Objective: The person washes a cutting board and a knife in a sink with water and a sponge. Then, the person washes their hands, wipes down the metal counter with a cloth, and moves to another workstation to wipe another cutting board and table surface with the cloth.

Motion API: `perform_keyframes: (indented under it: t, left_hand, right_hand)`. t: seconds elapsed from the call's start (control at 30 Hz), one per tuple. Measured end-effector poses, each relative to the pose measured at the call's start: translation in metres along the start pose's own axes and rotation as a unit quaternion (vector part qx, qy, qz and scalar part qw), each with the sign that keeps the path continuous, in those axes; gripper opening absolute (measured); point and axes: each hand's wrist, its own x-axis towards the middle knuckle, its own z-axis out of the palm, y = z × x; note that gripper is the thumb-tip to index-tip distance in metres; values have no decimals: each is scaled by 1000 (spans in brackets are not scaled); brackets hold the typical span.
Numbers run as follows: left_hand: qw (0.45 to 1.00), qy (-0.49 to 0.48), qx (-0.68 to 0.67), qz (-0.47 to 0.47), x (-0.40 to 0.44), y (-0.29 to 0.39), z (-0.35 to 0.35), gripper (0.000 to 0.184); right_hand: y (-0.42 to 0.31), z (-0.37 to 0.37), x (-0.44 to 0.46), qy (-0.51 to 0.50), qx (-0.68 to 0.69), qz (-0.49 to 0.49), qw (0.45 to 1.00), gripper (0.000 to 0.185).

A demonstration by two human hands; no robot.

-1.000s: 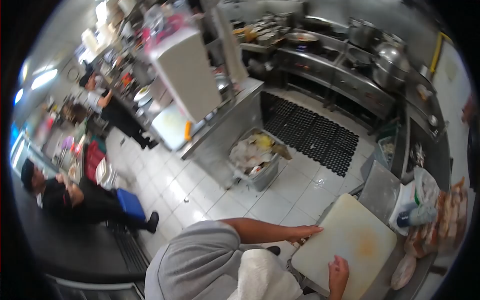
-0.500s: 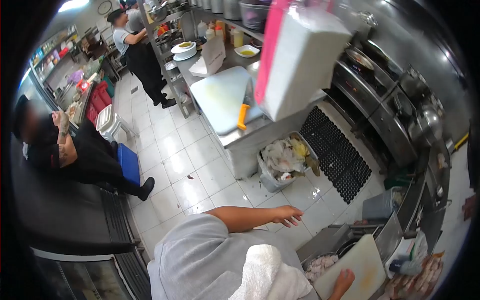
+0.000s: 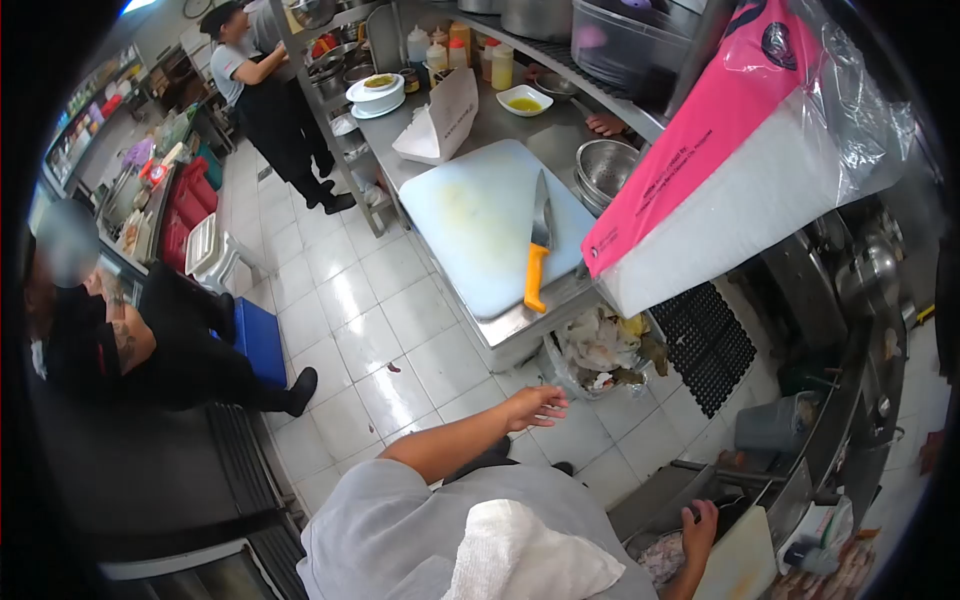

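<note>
My left hand (image 3: pixel 533 406) is stretched out over the tiled floor, fingers loosely apart and nothing in them. Low on the right, my right hand (image 3: pixel 698 530) hovers over or touches a steel station, its thumb and fingers apart around a dark gap. Whether it contacts anything there is unclear. Under it lie pale pieces of raw meat (image 3: pixel 662 558) in a container. A worn cutting board (image 3: pixel 745 562) is just right of that hand. Ahead, an orange-handled knife (image 3: pixel 537 260) rests on a larger white cutting board (image 3: pixel 465 215). A white towel (image 3: pixel 520 560) drapes over my shoulder.
A pink and white plastic-wrapped pack (image 3: pixel 700 190) juts from the shelf above the counter. Below stands a waste bin (image 3: pixel 600 350) beside a black rubber mat (image 3: pixel 705 345). One person (image 3: pixel 150 340) is at left, another (image 3: pixel 265 100) farther back. A hand (image 3: pixel 605 124) shows behind the counter.
My right hand has come off the worn board and moved up to the meat container's edge. My left hand has shifted left and up in view. The camera has turned, bringing the counter closer.
</note>
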Motion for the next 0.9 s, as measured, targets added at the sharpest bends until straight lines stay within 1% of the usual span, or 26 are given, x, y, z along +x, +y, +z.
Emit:
perform_keyframes:
  t: [0.03, 0.1, 0.17, 0.2, 0.23, 0.3, 0.33, 0.37, 0.4, 0.43, 0.5, 0.57, 0.63, 0.67, 0.73, 0.77, 0.83, 0.9]
  left_hand:
    - [1000, -1, -10, 2, 2, -1, 5, 29]
    - [1000, 3, -14, 4, 2, 3, 11, 30]
    - [1000, -6, -5, 11, 4, 6, 17, 30]
    - [1000, 4, 10, 13, 6, 8, 17, 33]
    - [999, -7, 40, -10, 8, 12, 16, 33]
    - [998, 36, 34, 39, 8, 19, 10, 36]
    - [996, 66, 48, 44, 7, 24, 7, 35]
    - [992, 97, 57, 55, 4, 28, 4, 35]
    - [987, 132, 69, 67, 2, 30, 0, 37]
    - [979, 171, 75, 83, -3, 29, -4, 38]
    - [955, 279, 69, 74, -7, 19, -20, 41]
    - [931, 357, 58, 55, -19, 6, -17, 41]
    - [907, 416, 57, 18, -27, -13, -15, 39]
    - [902, 429, 52, 17, -33, -24, -13, 39]
    - [868, 488, 78, -42, -42, -45, -5, 36]
    - [864, 497, 74, -41, -48, -55, 1, 36]
    - [852, 515, 69, -64, -51, -67, 14, 34]
    - [844, 524, 85, -77, -50, -65, 42, 33]
  right_hand:
    - [-7, 3, 9, 1, 4, 4, 1000, 27]
    - [-18, 11, 30, -105, 47, -7, 993, 29]
    - [-17, 29, 58, -201, 46, 19, 978, 31]
    - [-13, 42, 72, -201, 59, -25, 978, 32]
    - [-7, 56, 88, -193, 73, -62, 977, 34]
    - [1, 81, 127, -194, 56, -124, 972, 38]
    - [-22, 70, 152, -238, 82, -109, 962, 38]
    - [-41, 58, 175, -260, 88, -113, 955, 39]
    - [-46, 62, 196, -244, 127, -128, 953, 39]
    - [-49, 67, 218, -258, 132, -135, 947, 39]
    - [-52, 81, 267, -263, 117, -159, 944, 39]
    - [-56, 96, 305, -267, 108, -174, 942, 38]
    - [-55, 103, 338, -298, 130, -220, 920, 37]
    - [-48, 108, 351, -308, 135, -228, 914, 37]
    - [-37, 119, 372, -331, 136, -250, 900, 37]
    - [-31, 123, 383, -336, 140, -258, 895, 37]
    - [-17, 131, 404, -380, 120, -266, 878, 35]
    - [-12, 151, 429, -371, 119, -286, 875, 34]
